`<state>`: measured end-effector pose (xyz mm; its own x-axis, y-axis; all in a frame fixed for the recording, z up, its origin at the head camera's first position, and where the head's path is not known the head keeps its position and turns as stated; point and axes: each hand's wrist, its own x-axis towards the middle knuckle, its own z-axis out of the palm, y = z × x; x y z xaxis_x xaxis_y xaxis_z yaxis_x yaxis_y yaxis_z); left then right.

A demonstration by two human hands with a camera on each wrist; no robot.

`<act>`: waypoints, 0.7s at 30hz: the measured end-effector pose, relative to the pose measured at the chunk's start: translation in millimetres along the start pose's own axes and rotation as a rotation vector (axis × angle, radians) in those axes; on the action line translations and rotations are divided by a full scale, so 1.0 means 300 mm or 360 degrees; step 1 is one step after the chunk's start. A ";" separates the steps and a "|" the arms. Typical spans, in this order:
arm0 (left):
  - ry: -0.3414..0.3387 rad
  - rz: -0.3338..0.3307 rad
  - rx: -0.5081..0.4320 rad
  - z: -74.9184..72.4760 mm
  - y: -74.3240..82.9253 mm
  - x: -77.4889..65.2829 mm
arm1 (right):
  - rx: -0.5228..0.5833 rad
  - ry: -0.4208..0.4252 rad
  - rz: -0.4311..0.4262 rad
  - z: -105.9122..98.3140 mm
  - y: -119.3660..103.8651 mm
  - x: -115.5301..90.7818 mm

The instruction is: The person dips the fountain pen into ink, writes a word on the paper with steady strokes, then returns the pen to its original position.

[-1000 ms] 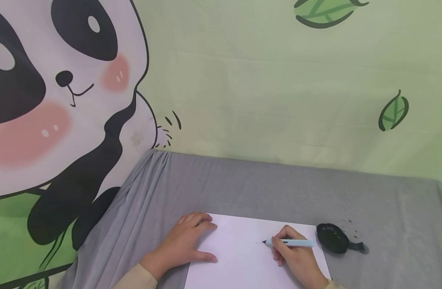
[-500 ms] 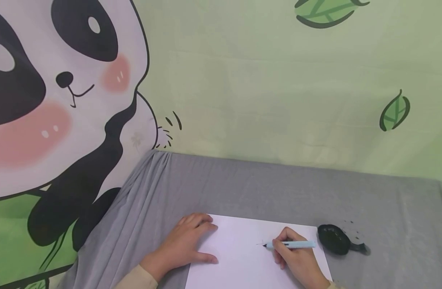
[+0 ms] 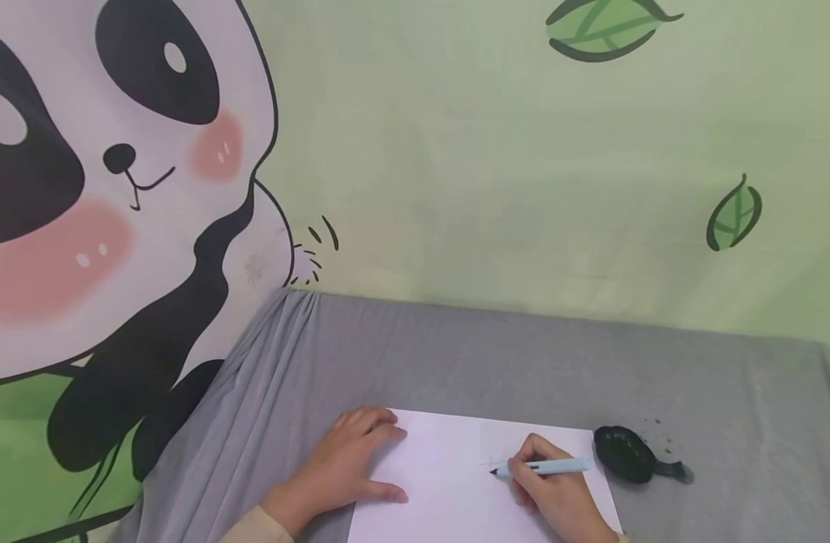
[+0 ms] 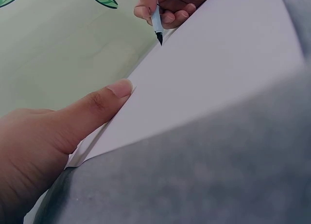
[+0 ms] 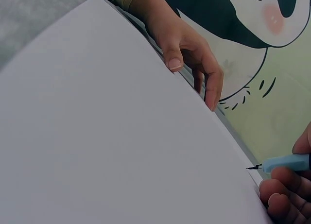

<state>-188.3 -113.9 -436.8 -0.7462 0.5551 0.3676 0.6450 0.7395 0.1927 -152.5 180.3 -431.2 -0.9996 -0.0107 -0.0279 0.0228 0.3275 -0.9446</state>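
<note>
A white sheet of paper (image 3: 435, 498) lies on the grey cloth in the head view. My right hand (image 3: 557, 483) pinches a light-blue pen (image 3: 564, 465) between thumb and fingers, its black tip pointing left and right at the paper. Just above the tip are faint thin lines (image 3: 489, 461) that cross. My left hand (image 3: 343, 464) rests on the sheet's left side, fingers spread and thumb apart. In the left wrist view, the left thumb (image 4: 97, 105) lies along the paper. The right wrist view shows the pen's pointed tip close over the sheet.
A black oval dish with a short handle (image 3: 628, 456) sits just right of the paper, with small dark specks on the cloth beside it. Grey cloth (image 3: 455, 354) covers the table. Behind it hangs a green backdrop (image 3: 489, 188) printed with a panda and leaves.
The pen tip has moved slightly down the sheet, and a short upright stroke now crosses the first faint line. My left hand keeps its place on the paper; the head view has tilted slightly.
</note>
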 end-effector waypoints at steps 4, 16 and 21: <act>0.0001 0.0002 -0.0010 0.000 0.001 -0.001 | -0.0019 -0.0027 0.0058 -0.003 -0.003 0.000; 0.0048 0.0027 0.0015 0.006 -0.002 -0.002 | -0.0052 -0.0076 -0.0004 -0.005 -0.005 -0.002; 0.0017 0.0011 -0.0007 0.005 0.002 -0.001 | -0.0075 -0.0113 0.0019 -0.008 -0.002 -0.001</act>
<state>-187.8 -113.2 -438.1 -0.7398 0.5561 0.3787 0.6510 0.7339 0.1939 -152.3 182.3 -430.0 -0.9953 -0.0731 -0.0636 0.0319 0.3722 -0.9276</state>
